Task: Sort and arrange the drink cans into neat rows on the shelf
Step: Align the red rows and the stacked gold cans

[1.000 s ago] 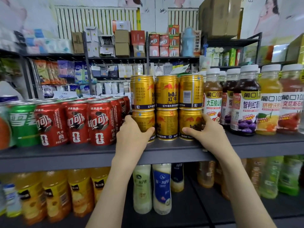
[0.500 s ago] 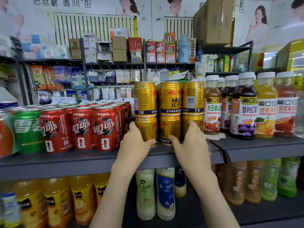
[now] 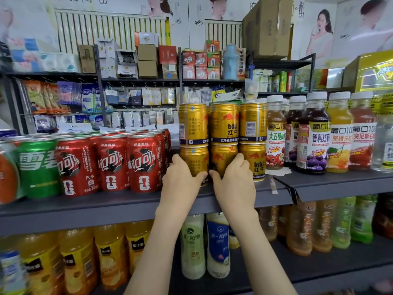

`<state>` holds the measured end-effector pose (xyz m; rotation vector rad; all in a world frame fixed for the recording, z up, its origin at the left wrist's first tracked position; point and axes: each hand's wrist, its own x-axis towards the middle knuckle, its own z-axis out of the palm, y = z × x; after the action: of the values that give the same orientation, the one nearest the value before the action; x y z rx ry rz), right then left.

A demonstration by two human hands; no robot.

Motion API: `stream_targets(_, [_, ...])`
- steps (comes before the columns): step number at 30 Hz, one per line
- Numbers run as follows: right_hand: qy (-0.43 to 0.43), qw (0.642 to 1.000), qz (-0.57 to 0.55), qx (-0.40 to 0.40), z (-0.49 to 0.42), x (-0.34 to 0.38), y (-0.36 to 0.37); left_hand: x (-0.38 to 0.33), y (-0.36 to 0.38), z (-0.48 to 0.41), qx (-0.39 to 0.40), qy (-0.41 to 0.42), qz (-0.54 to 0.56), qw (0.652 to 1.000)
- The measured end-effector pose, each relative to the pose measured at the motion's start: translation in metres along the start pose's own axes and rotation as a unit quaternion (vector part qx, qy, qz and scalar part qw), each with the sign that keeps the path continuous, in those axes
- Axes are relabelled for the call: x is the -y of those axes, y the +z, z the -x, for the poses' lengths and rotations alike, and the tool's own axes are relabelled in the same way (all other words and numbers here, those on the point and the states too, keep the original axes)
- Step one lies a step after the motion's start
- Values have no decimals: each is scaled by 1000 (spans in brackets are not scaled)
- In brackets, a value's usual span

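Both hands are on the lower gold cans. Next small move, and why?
Probably twist slowly: the left hand turns the lower-left gold metal can until its bull logo faces front like the lower-right gold can. It shows fine print, and another gold can stands on it; the right hand grips the lower-middle gold can.

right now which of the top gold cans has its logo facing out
The middle top can: its Red Bull name faces front. The left top can shows small print, the right top can a barcode.
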<state>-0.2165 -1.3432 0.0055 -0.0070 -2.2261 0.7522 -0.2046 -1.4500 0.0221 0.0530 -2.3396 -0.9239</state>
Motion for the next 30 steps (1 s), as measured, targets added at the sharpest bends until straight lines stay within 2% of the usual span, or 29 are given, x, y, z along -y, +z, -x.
stream_targets(12, [34,999,-8,29,-11,8,7,7,-8,0,-3,-7,-28,1000])
stream_targets(22, [14,991,-91,96,-18,-9,-11,6,-6,-5,39,1,-24,999])
stream_targets(30, [7,986,-114,120,-22,-22,-16,3,-2,-7,53,7,-28,998])
